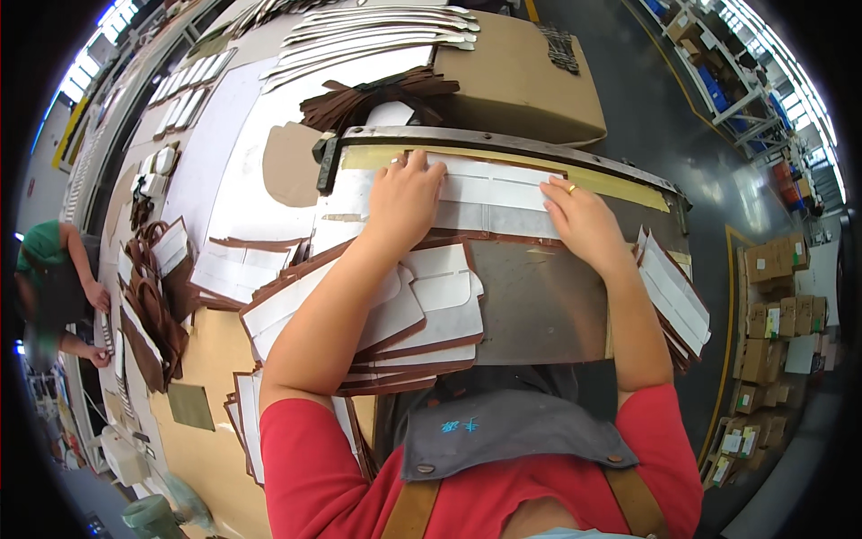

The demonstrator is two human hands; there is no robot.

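Note:
A long white-faced panel with brown edges [489,189] lies across a flat dark work plate [539,310], against a metal bar [503,142] along the far side. My left hand [409,193] rests on the panel's left part, fingers apart and slightly bent, tips at its far edge. On the panel's right end lie the fingers of my right hand [579,216], stretched out, with a ring on one. Under my left forearm, a fanned stack of similar white and brown panels [440,310] overlaps the plate. More such panels [672,296] hang at the plate's right edge.
Brown strips [377,97] are bundled beyond the bar, beside a large cardboard box [521,76]. Long white strips [373,38] lie farther back. At far left a co-worker in green [49,260] handles pieces at the bench. Shelving and cartons [772,260] line the right.

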